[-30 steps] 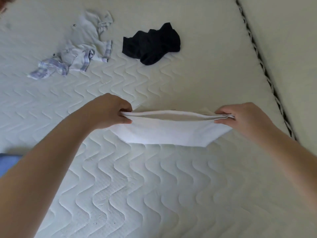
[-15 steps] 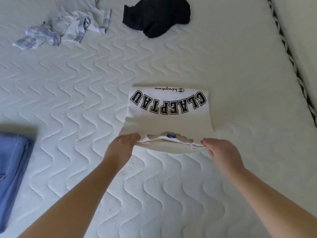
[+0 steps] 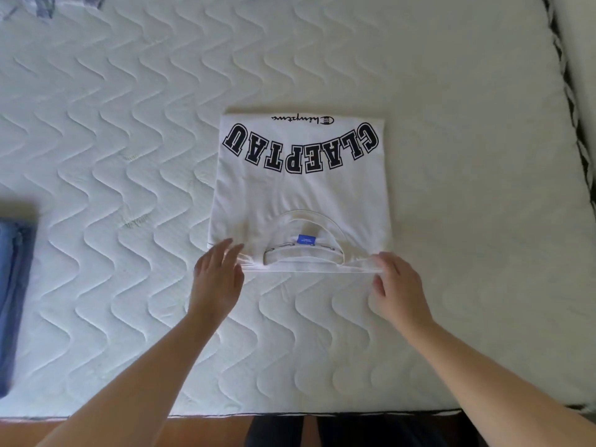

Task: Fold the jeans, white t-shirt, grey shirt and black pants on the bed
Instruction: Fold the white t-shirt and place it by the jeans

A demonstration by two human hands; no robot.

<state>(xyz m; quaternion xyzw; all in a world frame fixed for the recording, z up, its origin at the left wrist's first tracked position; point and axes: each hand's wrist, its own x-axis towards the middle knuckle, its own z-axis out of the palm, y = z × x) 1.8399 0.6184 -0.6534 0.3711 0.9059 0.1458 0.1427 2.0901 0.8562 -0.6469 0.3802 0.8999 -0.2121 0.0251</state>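
1. Past the near edge of the white quilted mattress with a wavy stitched pattern (image 3: 129, 188), two bare forearms reach forward over the bed.
2. The left hand (image 3: 216, 279) is open, fingers spread and pointing away, its fingertips touching the near left corner of the folded white cotton t-shirt with black block lettering (image 3: 300, 195); it grips nothing.
3. The right hand (image 3: 398, 285) is likewise open, fingers loose, touching the shirt's near right corner without clasping the cloth.
4. The t-shirt lies flat as a squarish folded packet between and just beyond both hands, about midway across the mattress. Its round collar with a small blue label (image 3: 306, 239) faces the near edge, and the arched lettering reads upside down toward the far edge.
5. At the left edge of the mattress, well apart from the shirt, lies a pair of folded blue denim jeans (image 3: 13, 285), partly cut off by the frame.
6. In the far left corner, a scrap of pale grey-blue shirt fabric (image 3: 45, 4) is barely in view.
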